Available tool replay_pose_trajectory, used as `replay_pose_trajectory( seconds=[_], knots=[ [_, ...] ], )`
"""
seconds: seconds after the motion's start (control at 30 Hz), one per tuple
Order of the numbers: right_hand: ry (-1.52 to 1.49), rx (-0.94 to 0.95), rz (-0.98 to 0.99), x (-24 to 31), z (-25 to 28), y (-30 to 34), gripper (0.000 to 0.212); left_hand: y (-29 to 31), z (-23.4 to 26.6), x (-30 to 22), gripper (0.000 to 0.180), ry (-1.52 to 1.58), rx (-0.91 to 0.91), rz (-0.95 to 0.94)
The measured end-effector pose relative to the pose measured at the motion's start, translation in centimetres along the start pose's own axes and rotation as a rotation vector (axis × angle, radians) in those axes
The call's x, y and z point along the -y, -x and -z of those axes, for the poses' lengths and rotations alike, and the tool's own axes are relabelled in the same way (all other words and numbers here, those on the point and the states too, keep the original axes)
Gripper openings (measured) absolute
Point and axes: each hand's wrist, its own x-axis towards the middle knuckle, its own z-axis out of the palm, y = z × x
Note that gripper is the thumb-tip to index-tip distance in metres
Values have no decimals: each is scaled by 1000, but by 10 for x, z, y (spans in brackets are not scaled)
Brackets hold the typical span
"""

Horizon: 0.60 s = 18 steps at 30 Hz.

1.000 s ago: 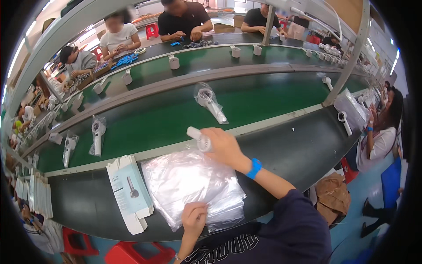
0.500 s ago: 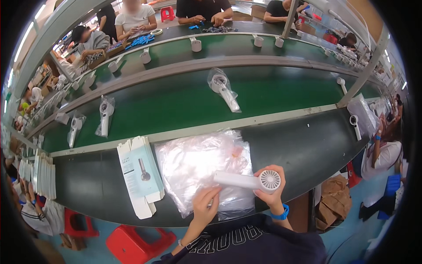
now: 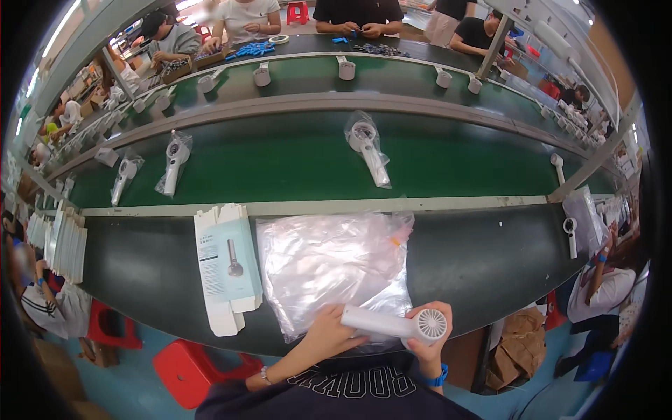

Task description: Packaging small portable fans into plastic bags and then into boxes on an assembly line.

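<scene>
A white handheld fan [image 3: 381, 322] lies crosswise in front of me, its round slatted head at the right. My right hand [image 3: 439, 323] is closed around that head, fingers behind it and thumb below. At the other end, my left hand [image 3: 333, 333] is closed about the tip of the handle; some of its fingers are hidden. Underneath is a stack of clear plastic bags [image 3: 329, 262], spread on the dark worktop [image 3: 476, 273]. Left of the bags, a flattened pale-blue and white carton [image 3: 231, 269] carries a picture of a fan.
Beyond a pale rail, the green conveyor belt [image 3: 280, 161] bears several bagged fans, one bagged fan [image 3: 369, 150] near its middle. Folded cartons [image 3: 59, 241] stand at the left. A red stool [image 3: 183, 374] and a brown paper-lined box [image 3: 516, 350] flank me. Co-workers sit across and alongside.
My left hand has moved from the bags onto the fan's handle end. The fan is lower and nearer my body. The view has shifted, with the surroundings appearing slightly displaced.
</scene>
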Motion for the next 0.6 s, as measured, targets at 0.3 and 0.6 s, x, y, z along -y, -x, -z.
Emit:
replay_pose_trajectory(
  seconds=[0.3, 0.6],
  knots=[
    [177, 122, 39, 6, 0, -7, 66, -7, 9, 5, 24, 89, 48, 37],
    [95, 139, -10, 0, 7, -8, 67, -3, 5, 0, 43, 99, -121, 154]
  ],
)
